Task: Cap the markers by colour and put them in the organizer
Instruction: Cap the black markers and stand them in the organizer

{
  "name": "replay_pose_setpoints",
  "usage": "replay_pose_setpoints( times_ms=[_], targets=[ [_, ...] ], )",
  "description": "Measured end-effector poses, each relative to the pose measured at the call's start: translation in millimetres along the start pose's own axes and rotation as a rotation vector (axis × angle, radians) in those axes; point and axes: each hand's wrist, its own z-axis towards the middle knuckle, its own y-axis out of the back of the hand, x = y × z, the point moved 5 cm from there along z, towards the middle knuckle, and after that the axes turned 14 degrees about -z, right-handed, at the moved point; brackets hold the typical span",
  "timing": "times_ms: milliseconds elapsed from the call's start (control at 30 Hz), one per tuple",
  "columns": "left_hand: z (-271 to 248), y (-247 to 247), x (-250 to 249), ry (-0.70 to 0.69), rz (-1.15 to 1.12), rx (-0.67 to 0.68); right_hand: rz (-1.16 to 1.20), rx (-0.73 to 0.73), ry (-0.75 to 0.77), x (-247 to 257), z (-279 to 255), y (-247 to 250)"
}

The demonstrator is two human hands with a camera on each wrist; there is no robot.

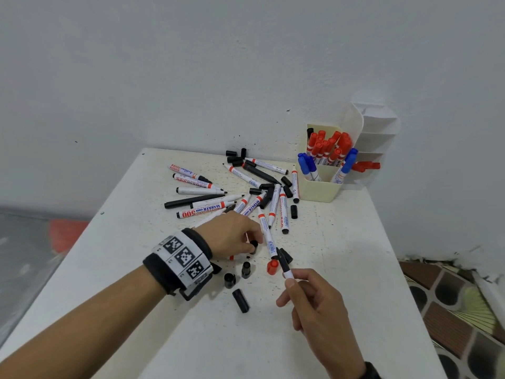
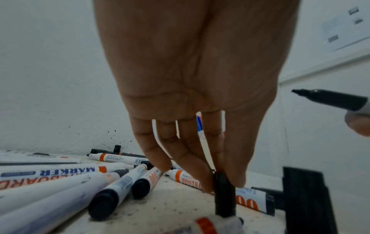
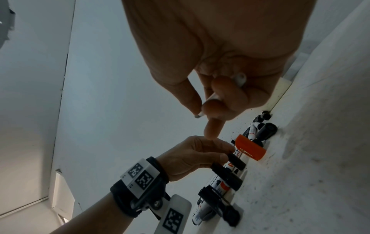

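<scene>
capping step underway: my left hand [image 1: 235, 236] pinches a black cap [image 1: 254, 246] on the table [image 1: 341, 269]; right hand [image 1: 317, 305] grips the uncapped black marker [image 1: 282, 262] at five o'clock. next, i'd align tip and cap.

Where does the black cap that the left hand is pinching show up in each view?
Head: black cap centre, at the left hand fingertips.
Left wrist: lower centre-right, upright under the fingertips.
Right wrist: centre-right, at the fingertips.
Shared landmark: the uncapped black marker in the right hand.
</scene>
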Motion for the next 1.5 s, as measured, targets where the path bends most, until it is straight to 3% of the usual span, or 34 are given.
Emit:
replay_pose_setpoints(
  times_ms=[200, 300, 367, 533, 633, 733, 933, 1067, 1200, 1333, 1500],
  targets=[
    [-3.0, -0.3, 4.5, 0.008, 0.012, 0.009, -0.004, 0.001, 0.0, -1.7, -0.5, -0.2],
    [-22.1, 14.2, -5.4, -0.087, -0.012, -0.128, -0.007, 0.004, 0.004, -1.7, -1.2, 0.1],
    [-40.7, 14.1, -19.4, -0.159, 0.027, -0.134, -0.015, 0.003, 0.008, -2.0, -1.7, 0.2],
    [-72.5, -31.0, -43.8, -0.222, 0.289, 0.061, -0.034, 0.002, 0.026, -1.3, 0.2, -2.5],
    [-75.7, -50.5, -48.4, -0.231, 0.553, 0.056, -0.032, -0.001, 0.031, 0.6, 0.1, -3.0],
    [-70.5, -62.3, -46.6, -0.298, 0.618, 0.019, -0.017, -0.003, 0.035, 2.0, -1.8, -2.1],
    [-73.0, -23.0, -49.6, -0.238, 0.077, -0.084, 0.035, -0.031, 0.02, 1.6, -4.1, 3.0],
    [-72.1, 17.8, -41.2, -0.164, -0.325, -0.333, 0.011, -0.044, 0.039, 0.7, -2.7, 1.0],
    [-69.0, 27.9, -34.5, -0.102, -0.875, -0.47, -0.016, 0.006, 0.066, 2.1, -2.9, -6.0],
    [-63.6, 20.0, -38.1, -0.091, -0.964, -0.418, -0.003, 0.024, 0.092, 7.3, -3.9, -8.0],
    [-58.4, 2.1, -38.0, -0.085, -0.919, -0.304, 0.038, 0.019, 0.129, 15.0, -2.3, -11.2]
  ],
)
